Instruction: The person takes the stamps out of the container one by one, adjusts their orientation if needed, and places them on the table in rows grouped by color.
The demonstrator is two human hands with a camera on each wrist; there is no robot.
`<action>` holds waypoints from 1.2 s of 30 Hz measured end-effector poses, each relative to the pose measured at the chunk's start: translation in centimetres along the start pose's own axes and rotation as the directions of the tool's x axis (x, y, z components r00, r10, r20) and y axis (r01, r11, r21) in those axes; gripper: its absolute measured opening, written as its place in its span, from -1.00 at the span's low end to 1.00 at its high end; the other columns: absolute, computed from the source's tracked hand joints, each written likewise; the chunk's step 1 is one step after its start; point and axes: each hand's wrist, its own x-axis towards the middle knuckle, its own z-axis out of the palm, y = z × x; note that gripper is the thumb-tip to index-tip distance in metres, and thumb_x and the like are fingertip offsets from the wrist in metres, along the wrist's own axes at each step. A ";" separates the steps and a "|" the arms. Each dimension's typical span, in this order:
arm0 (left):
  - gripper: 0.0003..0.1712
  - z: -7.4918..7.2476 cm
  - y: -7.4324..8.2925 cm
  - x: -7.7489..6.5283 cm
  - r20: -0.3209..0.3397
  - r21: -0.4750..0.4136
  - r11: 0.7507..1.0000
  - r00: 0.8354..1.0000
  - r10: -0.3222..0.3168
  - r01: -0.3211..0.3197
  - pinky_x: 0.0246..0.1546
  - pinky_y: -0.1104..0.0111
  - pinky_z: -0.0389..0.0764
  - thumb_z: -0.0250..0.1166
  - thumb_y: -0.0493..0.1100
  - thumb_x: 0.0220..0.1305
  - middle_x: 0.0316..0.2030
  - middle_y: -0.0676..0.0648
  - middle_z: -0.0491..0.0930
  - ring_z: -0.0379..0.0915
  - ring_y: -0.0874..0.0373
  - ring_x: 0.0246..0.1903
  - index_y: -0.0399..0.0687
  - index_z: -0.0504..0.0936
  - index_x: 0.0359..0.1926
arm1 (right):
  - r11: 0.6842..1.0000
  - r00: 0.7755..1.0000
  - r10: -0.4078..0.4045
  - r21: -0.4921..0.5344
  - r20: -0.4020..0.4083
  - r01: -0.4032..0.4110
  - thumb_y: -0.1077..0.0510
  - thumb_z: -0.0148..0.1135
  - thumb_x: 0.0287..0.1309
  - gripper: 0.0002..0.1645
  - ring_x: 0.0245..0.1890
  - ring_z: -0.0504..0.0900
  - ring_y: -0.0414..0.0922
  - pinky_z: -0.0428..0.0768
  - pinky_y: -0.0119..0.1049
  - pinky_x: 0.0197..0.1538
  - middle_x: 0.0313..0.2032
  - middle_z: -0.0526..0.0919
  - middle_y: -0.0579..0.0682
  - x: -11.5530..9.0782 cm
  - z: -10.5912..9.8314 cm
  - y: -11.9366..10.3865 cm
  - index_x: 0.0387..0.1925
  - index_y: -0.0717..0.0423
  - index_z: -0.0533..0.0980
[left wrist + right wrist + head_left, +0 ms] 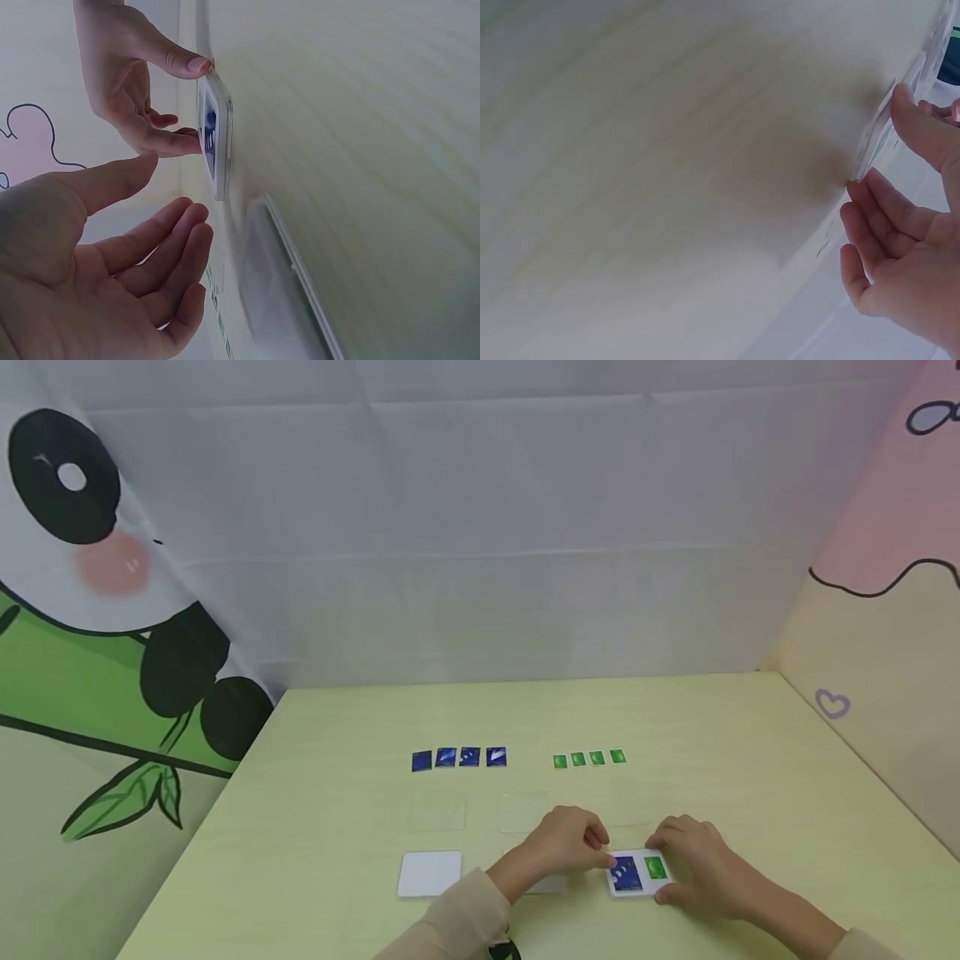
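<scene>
My right hand grips a white rounded block at its right side, thumb at the near edge and fingers at the far edge. On the block's face lie a dark blue picture piece and a smaller green piece. My left hand hovers at the block's left edge. In the left wrist view the left hand has loosely bent fingers with nothing between them, apart from the block. The right wrist view shows the right hand's thumb and fingertips on the block's edges.
Another white block lies left; a second is partly hidden under the left arm. Faint clear blocks sit behind. Farther back are rows of blue pieces and green pieces. Fabric walls border the table.
</scene>
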 end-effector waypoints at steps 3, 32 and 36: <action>-0.76 0.0 -0.1 0.0 -0.003 0.020 1.000 1.000 0.003 -0.003 -0.36 0.53 0.39 0.45 -0.10 0.06 -0.46 0.09 0.57 0.36 0.33 -0.45 -0.09 0.68 -0.27 | 1.000 1.000 -0.008 -0.012 -0.018 0.008 -0.14 0.54 -0.29 -0.45 -0.11 0.49 -0.14 0.40 -0.11 -0.06 -0.18 0.58 -0.24 0.2 0.1 -0.2 -0.19 -0.04 0.59; -0.71 1.5 0.2 0.7 -0.051 0.292 0.955 0.997 0.066 -0.048 -0.26 0.43 0.22 0.46 0.02 0.03 -0.59 0.17 0.44 0.28 0.32 -0.50 -0.01 0.70 -0.27 | 0.997 0.998 -0.056 -0.059 -0.019 0.055 -0.21 0.52 -0.27 -0.42 -0.12 0.50 -0.16 0.41 -0.09 -0.05 -0.20 0.60 -0.22 0.1 -0.4 -0.1 -0.19 -0.04 0.59; -0.72 1.7 0.3 0.8 -0.051 0.303 0.952 0.996 0.067 -0.048 -0.28 0.43 0.20 0.46 0.03 0.03 -0.60 0.17 0.44 0.27 0.32 -0.50 -0.01 0.71 -0.29 | 0.997 0.999 -0.052 -0.053 -0.011 0.051 -0.24 0.51 -0.27 -0.42 -0.12 0.49 -0.16 0.42 -0.07 -0.04 -0.20 0.60 -0.24 0.0 -0.4 0.0 -0.19 -0.05 0.59</action>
